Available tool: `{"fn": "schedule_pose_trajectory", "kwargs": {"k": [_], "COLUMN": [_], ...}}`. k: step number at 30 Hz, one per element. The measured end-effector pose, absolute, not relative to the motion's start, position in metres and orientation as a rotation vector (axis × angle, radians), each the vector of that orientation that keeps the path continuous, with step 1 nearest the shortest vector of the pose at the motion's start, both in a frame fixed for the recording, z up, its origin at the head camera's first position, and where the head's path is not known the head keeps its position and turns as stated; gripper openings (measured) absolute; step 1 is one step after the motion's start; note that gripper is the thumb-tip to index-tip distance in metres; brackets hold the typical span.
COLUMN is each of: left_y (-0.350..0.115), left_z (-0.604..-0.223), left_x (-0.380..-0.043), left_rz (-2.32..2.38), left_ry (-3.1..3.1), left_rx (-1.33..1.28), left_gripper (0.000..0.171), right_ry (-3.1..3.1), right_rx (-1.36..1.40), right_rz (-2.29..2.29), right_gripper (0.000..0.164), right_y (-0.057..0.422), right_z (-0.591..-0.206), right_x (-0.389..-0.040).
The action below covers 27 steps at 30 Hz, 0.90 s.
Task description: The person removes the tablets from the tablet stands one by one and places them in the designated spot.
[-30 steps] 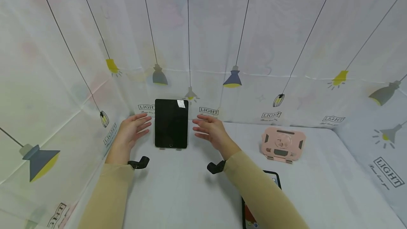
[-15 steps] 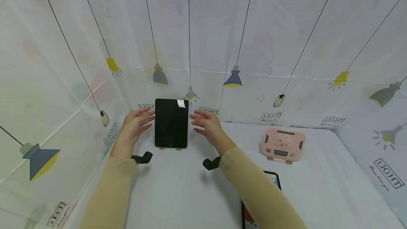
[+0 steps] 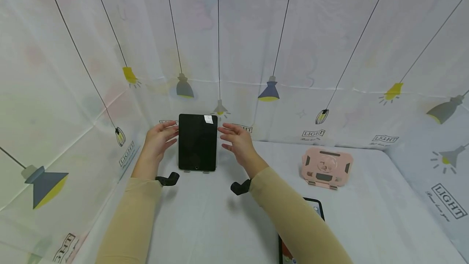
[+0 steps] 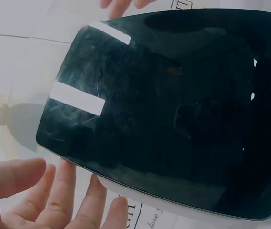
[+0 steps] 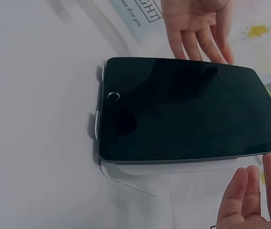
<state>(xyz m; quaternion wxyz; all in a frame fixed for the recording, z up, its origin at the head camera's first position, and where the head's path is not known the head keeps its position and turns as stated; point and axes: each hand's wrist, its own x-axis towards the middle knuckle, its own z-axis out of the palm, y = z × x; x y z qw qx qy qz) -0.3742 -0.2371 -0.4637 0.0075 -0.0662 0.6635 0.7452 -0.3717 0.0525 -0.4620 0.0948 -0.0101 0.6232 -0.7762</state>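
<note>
A black tablet (image 3: 198,142) stands upright, leaning back on a pale stand (image 5: 178,167) whose small front lips show under its lower edge. My left hand (image 3: 156,144) is at the tablet's left side, fingers spread and fairly straight. In the left wrist view the fingertips (image 4: 65,167) reach the tablet's edge; whether they touch it I cannot tell. On the other side my right hand (image 3: 239,144) has its fingers loosely extended toward the tablet. One right fingertip (image 5: 268,160) meets the edge in the right wrist view. Neither thumb presses on the screen.
A pink stand (image 3: 326,167) with cut-outs stands to the right on the white tablecloth (image 3: 205,219). Partly under my right sleeve lies another black-framed device (image 3: 316,203) with a lit screen. A white curtain (image 3: 234,44) printed with lamps hangs close behind the tablet.
Both hands have moved inward and slightly up, closing in on the tablet's sides. The tablet has stayed in place.
</note>
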Motion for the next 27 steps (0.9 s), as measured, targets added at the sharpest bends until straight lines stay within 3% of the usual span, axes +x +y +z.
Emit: {"fn": "schedule_pose_trajectory", "kwargs": {"k": [27], "left_y": [-0.236], "left_z": [-0.4579], "left_x": [-0.3716], "left_rz": [2.331], "left_ry": [2.237], "left_rx": [-0.231], "left_gripper": [0.045], "right_ry": [1.913], "right_rx": [-0.034], "right_rz": [-2.332], "right_gripper": [0.049], "right_y": [0.0465], "right_z": [-0.4636], "right_x": [-0.3785]}}
